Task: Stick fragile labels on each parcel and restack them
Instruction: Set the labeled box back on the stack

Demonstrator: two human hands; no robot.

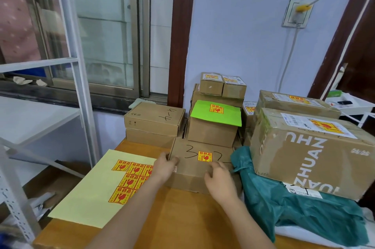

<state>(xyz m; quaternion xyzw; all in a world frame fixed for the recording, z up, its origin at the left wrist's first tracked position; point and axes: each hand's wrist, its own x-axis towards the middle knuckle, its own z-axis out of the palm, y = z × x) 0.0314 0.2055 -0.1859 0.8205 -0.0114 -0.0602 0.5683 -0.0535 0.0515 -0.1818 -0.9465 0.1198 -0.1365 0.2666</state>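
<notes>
We see a wooden counter [182, 218] carrying a yellow label sheet [91, 194], cardboard parcels [200, 167] stacked toward the wall, and a teal bag [294, 204] under a big box [316, 159].

Left grip [164, 165] and right grip [220, 177] curled, arms outstretched.

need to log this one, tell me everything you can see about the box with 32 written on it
The box marked 32 is a flat, plain brown cardboard parcel, closed, lying level on the wooden table. Black handwritten digits cross its top, with a yellow and red fragile label stuck between them. The left hand grips its near left corner; the right hand rests curled on its near right edge. It sits in front of the green-topped box, beside a teal bag.
</notes>
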